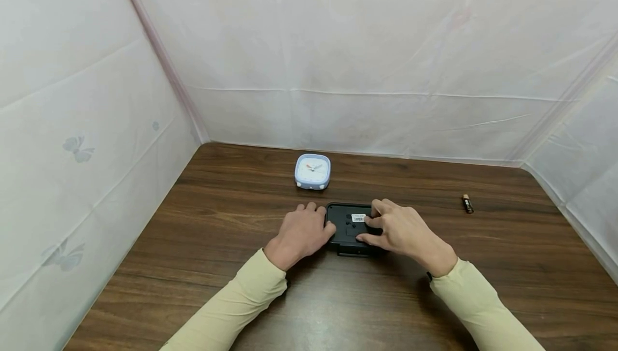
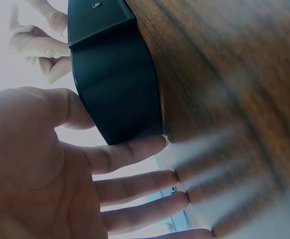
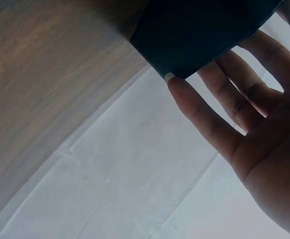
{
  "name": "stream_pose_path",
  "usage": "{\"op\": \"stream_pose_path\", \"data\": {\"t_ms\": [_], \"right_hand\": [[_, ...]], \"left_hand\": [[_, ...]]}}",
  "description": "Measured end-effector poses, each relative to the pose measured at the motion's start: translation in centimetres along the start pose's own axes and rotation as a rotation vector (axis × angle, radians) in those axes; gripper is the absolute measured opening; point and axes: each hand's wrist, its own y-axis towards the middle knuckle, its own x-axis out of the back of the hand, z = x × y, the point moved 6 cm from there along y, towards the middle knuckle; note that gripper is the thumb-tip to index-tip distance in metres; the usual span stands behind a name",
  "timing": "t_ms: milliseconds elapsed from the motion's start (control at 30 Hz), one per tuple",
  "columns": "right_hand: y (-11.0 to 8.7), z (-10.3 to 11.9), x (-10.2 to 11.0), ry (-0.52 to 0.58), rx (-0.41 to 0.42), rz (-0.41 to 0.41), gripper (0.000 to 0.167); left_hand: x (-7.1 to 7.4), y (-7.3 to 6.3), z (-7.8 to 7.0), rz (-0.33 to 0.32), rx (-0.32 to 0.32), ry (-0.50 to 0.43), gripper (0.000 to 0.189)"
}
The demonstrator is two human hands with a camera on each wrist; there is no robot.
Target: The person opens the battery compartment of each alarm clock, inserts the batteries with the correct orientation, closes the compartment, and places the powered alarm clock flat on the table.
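Note:
A black box-shaped device (image 1: 341,221) lies on the table with a white barcode sticker (image 1: 358,218) and a rectangular panel outline facing up. My left hand (image 1: 303,233) holds its left end, thumb on the upper edge and index finger along the side, the other fingers spread beyond. On the right, my right hand (image 1: 403,233) grips the device from above with bent fingers, its thumb tip by the panel and index fingertip at the sticker. The right wrist view shows the little finger at a corner of the dark casing (image 3: 200,37). The device's underside is hidden.
Behind the device stands a light-blue alarm clock (image 1: 312,172) with a white dial. A small black battery (image 1: 467,204) with a copper-coloured end lies to the right. Pale sheeting (image 1: 357,72) rises along the back and sides of the brown wooden table (image 1: 232,200).

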Motion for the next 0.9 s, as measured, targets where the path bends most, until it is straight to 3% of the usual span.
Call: {"op": "stream_pose_path", "data": {"t_ms": [267, 900], "right_hand": [[0.03, -0.07, -0.01, -0.001, -0.008, -0.019, 0.037], [0.05, 0.04, -0.09, -0.031, 0.061, -0.046, 0.036]], "left_hand": [[-0.09, 0.16, 0.06, 0.006, 0.001, -0.002, 0.048], [-0.18, 0.24, 0.16, 0.003, -0.004, 0.001, 0.048]]}}
